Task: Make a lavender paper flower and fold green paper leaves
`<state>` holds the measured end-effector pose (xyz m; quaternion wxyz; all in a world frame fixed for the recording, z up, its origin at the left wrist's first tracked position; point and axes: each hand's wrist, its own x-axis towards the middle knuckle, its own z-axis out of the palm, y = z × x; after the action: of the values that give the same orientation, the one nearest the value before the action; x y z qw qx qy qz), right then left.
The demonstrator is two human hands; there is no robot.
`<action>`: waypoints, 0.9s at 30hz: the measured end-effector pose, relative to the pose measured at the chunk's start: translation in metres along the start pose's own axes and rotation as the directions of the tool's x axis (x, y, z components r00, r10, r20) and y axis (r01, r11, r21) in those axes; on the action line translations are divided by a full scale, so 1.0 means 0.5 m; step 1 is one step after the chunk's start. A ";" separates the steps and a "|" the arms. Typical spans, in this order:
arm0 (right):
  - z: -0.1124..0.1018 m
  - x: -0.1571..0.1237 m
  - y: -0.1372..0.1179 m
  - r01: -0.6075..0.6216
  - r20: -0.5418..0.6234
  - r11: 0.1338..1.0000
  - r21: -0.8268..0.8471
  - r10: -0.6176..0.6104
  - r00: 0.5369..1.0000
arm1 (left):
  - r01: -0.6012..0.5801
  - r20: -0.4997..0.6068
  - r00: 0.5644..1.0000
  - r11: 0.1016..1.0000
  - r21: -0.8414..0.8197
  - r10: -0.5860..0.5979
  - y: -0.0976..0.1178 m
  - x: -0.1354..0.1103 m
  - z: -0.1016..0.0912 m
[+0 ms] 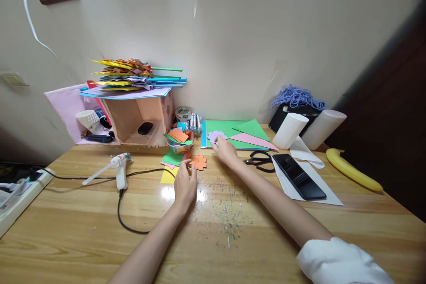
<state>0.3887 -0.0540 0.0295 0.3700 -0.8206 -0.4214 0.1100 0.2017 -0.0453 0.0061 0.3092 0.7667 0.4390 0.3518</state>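
My left hand (pixel 185 185) rests on the wooden table (pixel 76 226), its fingertips pinched on the edge of an orange paper flower cutout (pixel 199 162). My right hand (pixel 225 151) reaches farther back and its fingers hold a small lilac paper flower cutout (pixel 215 136) over the green paper sheets (pixel 233 129). A pink paper triangle (pixel 253 141) lies on those green sheets.
A white glue gun (pixel 118 169) with a black cord lies at the left. Black scissors (pixel 260 160), a black phone (pixel 298 176) on white paper, two white rolls (pixel 290 129), purple yarn (pixel 297 96) and a banana (pixel 352 170) sit at the right. A pink box (pixel 140 117) topped with coloured paper stands at the back.
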 end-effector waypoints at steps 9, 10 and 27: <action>0.077 -0.045 -0.052 0.277 0.263 0.939 -0.204 -0.220 0.939 | -0.028 -0.042 0.999 1.000 0.011 0.029 -0.003 0.001 0.000; 0.076 -0.041 -0.049 0.252 0.257 0.955 -0.158 -0.207 0.944 | -0.039 -0.066 0.997 0.999 0.024 0.041 -0.003 0.002 -0.001; -0.175 0.142 0.172 -0.217 -0.341 0.956 -0.199 0.140 0.930 | -0.079 0.022 0.997 0.996 -0.030 0.079 0.001 -0.003 0.008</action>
<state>0.5282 -0.0758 0.0401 0.3232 -0.9004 -0.2881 -0.0426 0.2048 -0.0475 0.0036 0.3111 0.7830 0.3996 0.3611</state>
